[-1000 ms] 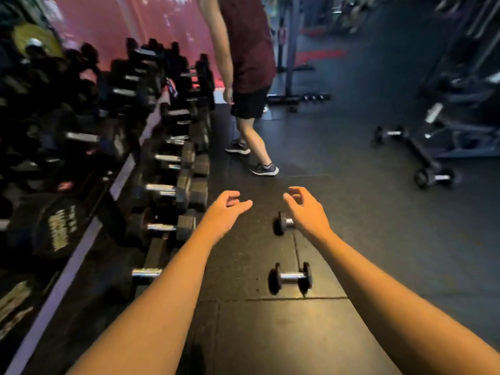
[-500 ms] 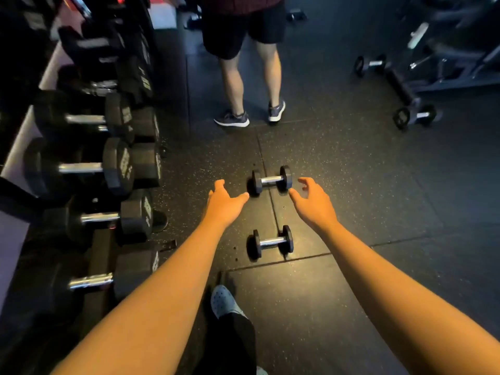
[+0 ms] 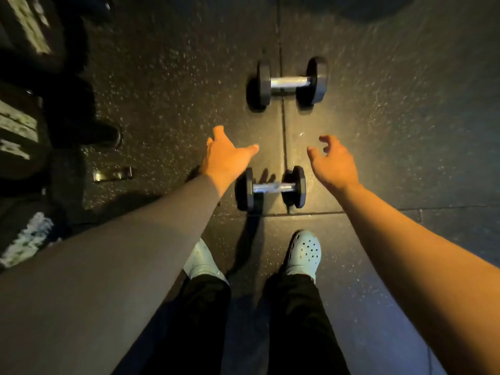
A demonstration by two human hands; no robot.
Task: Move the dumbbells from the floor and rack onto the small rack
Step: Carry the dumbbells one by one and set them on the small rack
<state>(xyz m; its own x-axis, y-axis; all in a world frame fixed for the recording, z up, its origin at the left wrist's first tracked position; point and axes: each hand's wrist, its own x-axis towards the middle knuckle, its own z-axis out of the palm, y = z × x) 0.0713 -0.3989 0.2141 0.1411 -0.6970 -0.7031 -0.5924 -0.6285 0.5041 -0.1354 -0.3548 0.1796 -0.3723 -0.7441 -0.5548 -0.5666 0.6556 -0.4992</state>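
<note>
Two small black dumbbells with chrome handles lie on the speckled rubber floor. The near dumbbell (image 3: 274,188) rests just ahead of my feet, the far dumbbell (image 3: 290,83) a little beyond it. My left hand (image 3: 226,158) hovers open above the near dumbbell's left end, fingers spread. My right hand (image 3: 334,162) hangs open above and to the right of its right end, fingers curled and holding nothing. Neither hand touches a dumbbell.
Large black dumbbells on the big rack (image 3: 21,125) fill the left edge, blurred. A rack foot (image 3: 112,173) sticks out onto the floor at left. My two pale clogs (image 3: 304,253) stand right behind the near dumbbell. Floor mat seams cross under the dumbbells.
My view has tilted down and come closer, so the other person and far equipment have left the frame. Both hands have dropped toward the near dumbbell and stay open.
</note>
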